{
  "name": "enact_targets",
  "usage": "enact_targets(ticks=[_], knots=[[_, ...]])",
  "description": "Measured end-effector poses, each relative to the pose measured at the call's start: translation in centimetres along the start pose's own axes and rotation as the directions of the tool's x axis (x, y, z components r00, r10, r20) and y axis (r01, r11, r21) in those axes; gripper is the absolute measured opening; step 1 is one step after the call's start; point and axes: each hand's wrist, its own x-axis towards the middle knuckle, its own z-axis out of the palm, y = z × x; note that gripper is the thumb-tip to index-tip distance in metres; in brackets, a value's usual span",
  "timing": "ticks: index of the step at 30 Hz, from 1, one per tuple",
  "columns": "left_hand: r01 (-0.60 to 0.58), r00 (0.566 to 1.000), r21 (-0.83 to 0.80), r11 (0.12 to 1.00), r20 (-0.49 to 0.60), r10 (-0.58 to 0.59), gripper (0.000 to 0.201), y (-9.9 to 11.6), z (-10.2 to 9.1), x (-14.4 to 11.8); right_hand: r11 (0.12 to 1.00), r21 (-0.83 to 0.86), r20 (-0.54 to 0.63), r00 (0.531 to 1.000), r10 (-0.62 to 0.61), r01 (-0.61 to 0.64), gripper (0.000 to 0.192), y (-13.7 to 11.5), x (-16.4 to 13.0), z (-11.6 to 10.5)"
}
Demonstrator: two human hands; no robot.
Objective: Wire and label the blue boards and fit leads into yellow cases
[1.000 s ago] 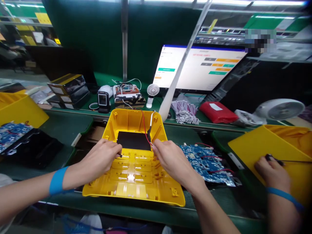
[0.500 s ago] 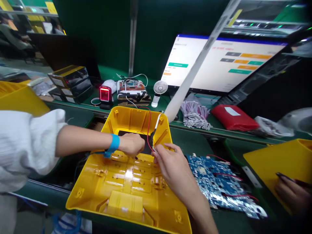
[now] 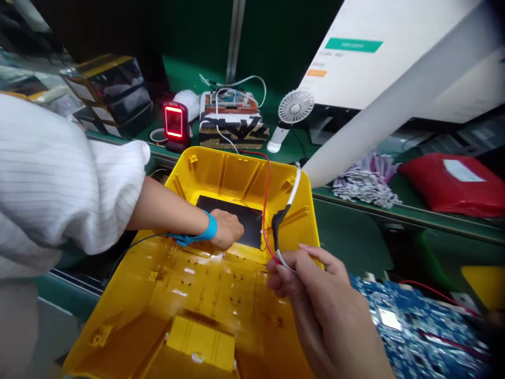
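A yellow plastic housing lies with its hollow inside facing me. Against its far inner part sits a flat black panel. My left hand, with a blue wrist strap, is closed at the near edge of this panel. Its fingertips are hidden, so what they hold cannot be made out. In my right hand, thumb and fingers pinch a red wire and a white cable over the housing's right side. Black wrapping covers part of the white cable.
Blue circuit boards with red wires lie at right. Behind the housing stand a glowing red scanner, a taped box and a small white fan. A pale post slants before the monitor. A red package rests on the shelf.
The view has moved closer and turned. My right hand, still pinching the wires, appears lower and farther right. My left hand stays closed at the panel, more of which now shows.
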Motion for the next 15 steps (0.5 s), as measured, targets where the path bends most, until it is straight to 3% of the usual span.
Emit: enact_targets(ticks=[10,15], knots=[[0.066,0.998,-0.041,0.997,0.021,-0.065,0.033,-1.3,1.2,1.1,0.999,-0.019,-0.034,0.999,0.026,-0.027,0.019,1.0,-0.4,1.0],[0.085,0.996,-0.074,0.994,-0.003,-0.086,0.03,-1.9,2.3,1.6,0.993,0.002,-0.045,0.992,0.119,-0.119,0.016,1.4,-1.3,1.7]])
